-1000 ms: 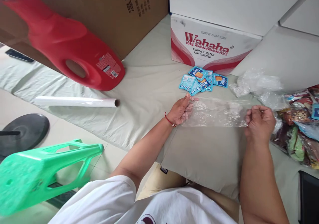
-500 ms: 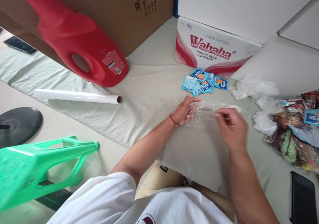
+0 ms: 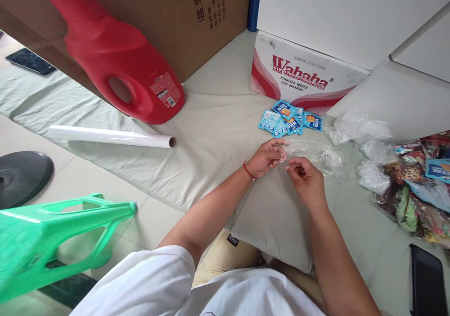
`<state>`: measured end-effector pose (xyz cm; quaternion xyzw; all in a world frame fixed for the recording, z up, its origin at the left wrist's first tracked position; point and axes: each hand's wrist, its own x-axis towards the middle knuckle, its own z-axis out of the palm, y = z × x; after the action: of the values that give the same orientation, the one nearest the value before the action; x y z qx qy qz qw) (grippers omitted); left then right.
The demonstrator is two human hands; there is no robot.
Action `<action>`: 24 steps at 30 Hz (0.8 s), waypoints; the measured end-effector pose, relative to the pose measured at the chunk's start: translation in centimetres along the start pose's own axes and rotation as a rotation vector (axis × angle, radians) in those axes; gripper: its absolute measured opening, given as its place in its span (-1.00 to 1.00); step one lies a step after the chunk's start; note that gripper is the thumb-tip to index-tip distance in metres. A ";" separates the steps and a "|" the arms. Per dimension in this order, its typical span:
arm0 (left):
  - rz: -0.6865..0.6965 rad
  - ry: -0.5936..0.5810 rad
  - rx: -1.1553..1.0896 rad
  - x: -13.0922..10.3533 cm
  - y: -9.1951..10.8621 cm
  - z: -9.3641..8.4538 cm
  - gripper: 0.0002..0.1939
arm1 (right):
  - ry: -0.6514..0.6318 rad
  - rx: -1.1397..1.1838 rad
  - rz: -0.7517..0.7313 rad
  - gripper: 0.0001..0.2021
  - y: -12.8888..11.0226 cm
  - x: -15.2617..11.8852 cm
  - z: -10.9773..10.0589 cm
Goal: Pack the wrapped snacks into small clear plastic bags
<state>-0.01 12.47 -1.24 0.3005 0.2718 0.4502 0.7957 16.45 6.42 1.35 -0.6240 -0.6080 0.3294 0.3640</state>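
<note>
**Clear plastic bag [image 3: 302,148] pinched by left hand [image 3: 265,160] and right hand [image 3: 306,181]**

Nearest, a black device [image 3: 427,278] lies on the near right part of the cloth-covered surface [image 3: 214,95]. A green stool [image 3: 45,227] stands on the floor off the left-hand edge.

Further in, the hands almost meet above the near edge. The left has its thumb closed against the forefinger on the film, other fingers loosely extended. The right nips the film between thumb and forefinger, remaining fingers curled. The bag spreads rightward behind the right hand; its outline is hard to follow.

To the right, crumpled clear plastic [image 3: 372,177] sits just beside a heap of wrapped snacks [image 3: 418,184]. A white roll [image 3: 112,136] lies along the left-hand edge.

Beyond the hands, blue packets [image 3: 290,119] overlap in front of a Wahaha carton [image 3: 302,77] at the back edge. Back left, a red bottle [image 3: 105,48] stands before a brown cardboard box [image 3: 168,20].
</note>
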 end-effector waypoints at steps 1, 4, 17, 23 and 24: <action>-0.001 -0.008 0.006 0.1 -0.1 0.0 -0.42 | 0.041 -0.006 -0.016 -0.77 -0.2 0.0 -0.3; -0.003 -0.014 0.008 0.2 -0.3 -0.1 -0.47 | 0.239 -0.117 -0.155 -0.77 -0.9 0.7 -1.2; 0.089 0.047 0.149 0.1 -0.4 0.1 -0.45 | -0.074 -0.283 -0.315 -0.80 -0.7 6.8 -4.3; 0.067 0.013 0.066 0.3 -0.6 -0.1 -0.39 | -0.031 -0.250 -0.353 -0.83 -1.1 5.8 -3.8; 0.062 0.018 0.038 0.3 -0.6 -0.2 -0.38 | -0.031 -0.262 -0.368 -0.83 -1.2 5.7 -3.7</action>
<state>0.34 12.56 -1.82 0.3198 0.2781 0.4720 0.7730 19.24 11.93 4.43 -0.5394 -0.7546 0.1852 0.3246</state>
